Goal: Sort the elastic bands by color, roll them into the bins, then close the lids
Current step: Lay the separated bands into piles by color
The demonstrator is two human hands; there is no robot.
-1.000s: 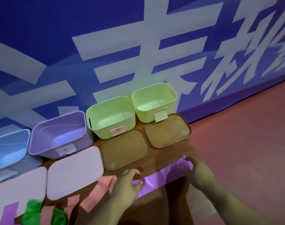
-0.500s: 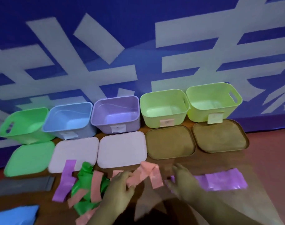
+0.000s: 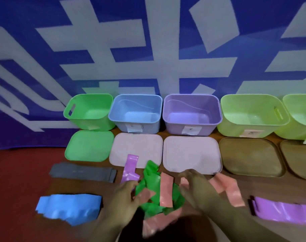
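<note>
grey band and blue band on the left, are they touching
Apart. The head view shows a strip of bare table between the grey band and the blue band.

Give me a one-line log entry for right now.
phase: sorting | left hand: in band pile, grip unclear | right hand: same pile, grip unclear | bins: open, look empty | lids: off

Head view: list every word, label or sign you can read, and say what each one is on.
Wall banner: huge white characters on blue, cut off by the frame; none reads whole.
Blue bin label: too blurred to read.
Purple bin label: too blurred to read.
Light green bin label: too blurred to read.
Nothing can be quoted.
</note>
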